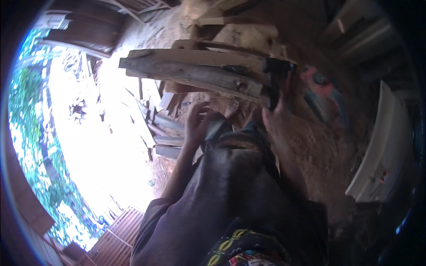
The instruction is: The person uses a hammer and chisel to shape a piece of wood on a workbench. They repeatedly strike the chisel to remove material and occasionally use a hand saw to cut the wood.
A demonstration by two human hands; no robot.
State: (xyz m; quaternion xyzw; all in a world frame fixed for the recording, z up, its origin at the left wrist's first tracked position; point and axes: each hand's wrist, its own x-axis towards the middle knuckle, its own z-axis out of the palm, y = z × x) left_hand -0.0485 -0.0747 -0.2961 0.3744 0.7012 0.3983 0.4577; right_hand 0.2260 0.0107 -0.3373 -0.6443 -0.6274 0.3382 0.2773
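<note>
A bundle of rough wooden planks (195,73) lies across the middle of the view. My right hand (278,111) is closed around a dark upright tool handle (274,80) at the right end of the planks. My left hand (197,122) is lower, under the planks, fingers curled at a dark grey object (217,126) by my waist; whether it grips it is unclear. My dark clothing (230,190) fills the lower centre.
A red-orange power tool (320,88) lies on the sawdust-covered ground (319,150) to the right of my right hand. A pale curved board (386,146) stands at far right. Loose offcuts (166,133) lie left of my hands. Bright daylight and greenery (31,115) are at left.
</note>
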